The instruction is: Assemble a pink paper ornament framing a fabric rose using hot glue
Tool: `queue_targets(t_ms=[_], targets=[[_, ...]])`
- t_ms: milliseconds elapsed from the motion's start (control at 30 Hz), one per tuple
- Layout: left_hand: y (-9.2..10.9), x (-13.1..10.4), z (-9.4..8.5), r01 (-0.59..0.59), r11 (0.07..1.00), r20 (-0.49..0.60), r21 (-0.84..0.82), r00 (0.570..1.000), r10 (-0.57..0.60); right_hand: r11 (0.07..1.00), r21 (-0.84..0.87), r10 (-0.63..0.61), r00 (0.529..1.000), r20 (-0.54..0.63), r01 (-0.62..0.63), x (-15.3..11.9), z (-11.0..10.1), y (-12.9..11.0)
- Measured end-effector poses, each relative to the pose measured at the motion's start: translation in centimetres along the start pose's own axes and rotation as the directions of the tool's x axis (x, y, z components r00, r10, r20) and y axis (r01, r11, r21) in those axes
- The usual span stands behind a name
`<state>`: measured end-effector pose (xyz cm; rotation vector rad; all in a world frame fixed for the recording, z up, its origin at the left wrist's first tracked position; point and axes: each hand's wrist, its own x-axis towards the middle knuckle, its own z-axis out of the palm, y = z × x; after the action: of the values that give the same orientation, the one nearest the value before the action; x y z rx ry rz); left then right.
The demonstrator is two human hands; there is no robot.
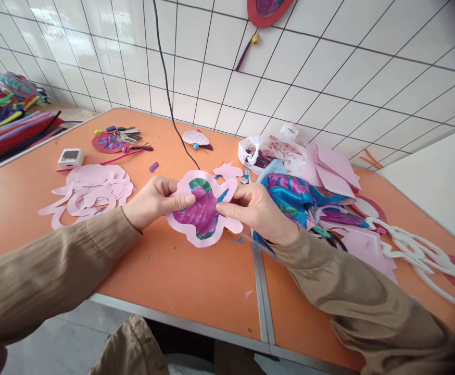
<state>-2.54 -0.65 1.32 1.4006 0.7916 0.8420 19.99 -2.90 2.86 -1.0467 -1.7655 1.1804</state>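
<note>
Between my two hands is a pink fish-shaped cutout [202,237] with an opening in its middle, where purple and green flowered fabric [198,213] shows. My left hand [155,202] pinches its left edge, thumb on top. On the right, my right hand [256,211] grips the narrower tail part, its thumb lying over the fabric's edge. The cutout is held above the orange table [196,291]. Left of my left hand lies a pile of similar pink cutouts [95,187]. Another small pink cutout piece [227,171] rests just behind the held one.
Blue flowered fabric [290,195], pink sheets [335,169], a plastic bag [278,153] and white cord [418,250] crowd the right. Keys [128,135] and a small white device [71,157] sit at the back left. A dark cable [165,78] hangs down to the table before the tiled wall.
</note>
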Motion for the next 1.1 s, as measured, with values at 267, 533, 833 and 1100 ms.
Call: queue_targets(t_ms=[267,533,833,1100], targets=[[-0.7,0.5,-0.3,-0.034,0.991,-0.079,-0.130,0.997,0.024,0.999,0.003,-0.033,0.981,-0.192,0.034,0.0,0.1,0.4],[-0.2,-0.3,0.0,-0.286,0.825,-0.273,0.488,0.848,0.455,0.973,-0.172,-0.201,0.924,-0.325,0.151,0.3,-0.7,0.3],[0.3,-0.5,0.3,-0.259,0.854,-0.065,0.452,0.945,0.321,0.990,-0.119,-0.093,0.990,-0.109,0.080,-0.1,-0.2,-0.6],[-0.6,0.0,-0.2,-0.208,0.977,-0.012,0.040,0.978,0.208,0.966,0.256,0.059,0.959,-0.276,0.015,-0.2,0.3,-0.5]])
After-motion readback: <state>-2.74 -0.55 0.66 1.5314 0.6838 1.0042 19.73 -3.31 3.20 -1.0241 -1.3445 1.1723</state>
